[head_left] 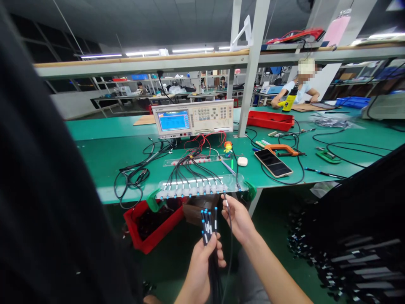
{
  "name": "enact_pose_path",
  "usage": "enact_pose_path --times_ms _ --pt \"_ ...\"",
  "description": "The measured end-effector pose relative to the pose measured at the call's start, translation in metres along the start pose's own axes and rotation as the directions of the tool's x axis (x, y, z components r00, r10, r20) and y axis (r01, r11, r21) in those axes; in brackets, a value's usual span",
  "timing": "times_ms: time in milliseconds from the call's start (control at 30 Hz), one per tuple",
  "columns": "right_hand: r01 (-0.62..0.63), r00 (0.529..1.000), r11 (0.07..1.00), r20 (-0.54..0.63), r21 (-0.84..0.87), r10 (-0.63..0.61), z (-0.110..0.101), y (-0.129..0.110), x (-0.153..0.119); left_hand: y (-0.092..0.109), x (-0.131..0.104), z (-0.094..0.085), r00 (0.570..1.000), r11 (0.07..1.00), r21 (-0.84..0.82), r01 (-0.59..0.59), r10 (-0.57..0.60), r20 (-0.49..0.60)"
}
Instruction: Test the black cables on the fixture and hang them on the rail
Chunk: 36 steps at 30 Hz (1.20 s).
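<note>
A bundle of black cables (209, 226) with blue tips and white labels stands upright in my left hand (205, 257), whose fingers wrap round it. To its right, my right hand (237, 217) pinches a single black cable (230, 236) near its end, close under the right part of the clear connector strip (196, 185). That strip lies along the table's front edge, with a row of blue-ended connectors and black leads running back from it. Green clamps (155, 200) sit at both its ends. Behind stands a test instrument (194, 118) with a lit blue screen.
A phone (274, 163), an orange clamp (283, 149) and a red tray (270, 120) are on the green table (95, 147). Below its edge is a red bin (155, 236). Dark cable bundles hang at both sides. A person (299, 90) sits across the table.
</note>
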State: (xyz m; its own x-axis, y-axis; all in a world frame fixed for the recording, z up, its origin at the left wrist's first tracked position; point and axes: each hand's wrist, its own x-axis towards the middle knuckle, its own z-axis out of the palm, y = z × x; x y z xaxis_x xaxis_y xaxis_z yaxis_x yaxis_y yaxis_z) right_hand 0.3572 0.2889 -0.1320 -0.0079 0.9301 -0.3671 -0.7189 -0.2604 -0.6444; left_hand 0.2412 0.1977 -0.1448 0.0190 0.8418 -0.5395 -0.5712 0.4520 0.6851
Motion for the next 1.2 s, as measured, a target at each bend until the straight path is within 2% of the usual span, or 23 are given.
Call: enact_pose_path --times_ms 133,233,300,367,467,633,833,1067,1200 --pt "-0.028 0.999 0.999 0.041 0.022 0.027 -0.004 0.004 -0.001 0.0 -0.001 0.0 0.999 0.999 0.012 -0.033 0.033 -0.007" --pt "-0.007 0.991 0.987 0.133 -0.161 0.029 -0.011 0.013 -0.008 0.002 0.0 0.0 0.997 0.997 0.016 -0.069 0.069 -0.014" --pt "0.046 0.968 0.951 0.249 -0.304 0.033 -0.013 0.019 -0.013 0.005 0.001 0.001 0.996 0.996 0.006 -0.087 0.087 -0.005" --pt "0.102 0.943 0.923 0.331 -0.371 0.028 -0.012 0.023 -0.016 0.007 0.002 0.002 0.995 0.995 -0.012 -0.095 0.095 0.01" --pt "0.159 0.955 0.913 0.292 -0.375 -0.046 -0.007 0.024 -0.013 0.008 0.003 0.003 0.995 0.995 -0.039 -0.095 0.095 -0.005" --pt "0.157 0.98 0.943 0.165 -0.294 -0.112 -0.003 0.023 -0.004 0.011 0.005 -0.001 0.993 0.99 -0.11 -0.085 0.075 -0.089" --pt "0.088 0.982 0.987 0.177 -0.135 -0.063 -0.003 0.026 -0.004 0.012 0.003 -0.003 0.992 0.99 -0.094 -0.106 0.099 -0.074" --pt "-0.143 0.973 0.978 0.202 0.155 0.11 0.003 0.023 -0.002 0.007 0.002 -0.006 0.992 0.992 -0.064 -0.112 0.109 -0.058" --pt "-0.164 0.969 0.969 0.212 0.186 0.124 0.005 0.022 -0.003 0.005 0.003 -0.008 0.994 0.992 -0.076 -0.106 0.103 -0.039"
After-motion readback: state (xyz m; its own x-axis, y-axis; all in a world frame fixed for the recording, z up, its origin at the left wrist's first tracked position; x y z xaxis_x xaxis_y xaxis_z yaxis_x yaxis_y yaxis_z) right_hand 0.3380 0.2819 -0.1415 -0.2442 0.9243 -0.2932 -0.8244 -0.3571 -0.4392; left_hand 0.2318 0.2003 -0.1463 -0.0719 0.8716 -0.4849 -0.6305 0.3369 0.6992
